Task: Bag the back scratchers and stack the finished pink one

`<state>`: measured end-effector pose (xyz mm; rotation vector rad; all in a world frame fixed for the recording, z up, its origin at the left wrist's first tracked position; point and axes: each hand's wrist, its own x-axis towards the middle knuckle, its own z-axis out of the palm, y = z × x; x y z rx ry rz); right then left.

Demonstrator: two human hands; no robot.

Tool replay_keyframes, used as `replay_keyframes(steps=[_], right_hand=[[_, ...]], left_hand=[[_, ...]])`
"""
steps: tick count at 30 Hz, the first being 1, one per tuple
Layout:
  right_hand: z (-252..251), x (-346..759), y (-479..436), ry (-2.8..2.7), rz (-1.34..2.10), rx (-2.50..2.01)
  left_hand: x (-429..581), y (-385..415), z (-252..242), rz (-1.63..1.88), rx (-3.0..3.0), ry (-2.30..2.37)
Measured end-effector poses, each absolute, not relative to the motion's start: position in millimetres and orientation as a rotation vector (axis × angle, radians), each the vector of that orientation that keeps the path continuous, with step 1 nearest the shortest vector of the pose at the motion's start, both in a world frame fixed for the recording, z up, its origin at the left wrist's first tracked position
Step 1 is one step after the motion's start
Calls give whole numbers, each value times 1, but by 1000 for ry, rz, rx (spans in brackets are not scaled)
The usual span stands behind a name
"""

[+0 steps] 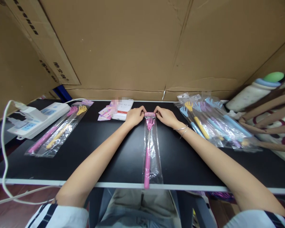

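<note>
A pink back scratcher in a clear plastic sleeve (149,148) lies lengthwise on the black table (109,152), its handle end at the near edge. A pink header card (149,114) sits across the sleeve's far end. My left hand (134,116) pinches the card's left side. My right hand (165,116), with thin bracelets on the wrist, pinches its right side. Both hands have their fingers curled closed on the card.
Two bagged scratchers, pink and yellow (59,130), lie at the left beside a white power strip (35,120) with its cable. A stack of pink cards (114,110) is behind my left hand. Several bagged scratchers (209,122) are piled at the right. Cardboard walls (142,47) stand behind.
</note>
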<state>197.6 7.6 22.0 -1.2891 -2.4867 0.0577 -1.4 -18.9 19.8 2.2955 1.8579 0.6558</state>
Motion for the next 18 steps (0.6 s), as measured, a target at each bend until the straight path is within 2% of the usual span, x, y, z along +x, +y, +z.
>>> replay_keyframes(steps=[18], right_hand=[[24, 196, 5, -2533, -42, -1300]], left_hand=[[-2, -19, 20, 646, 2302, 1842]])
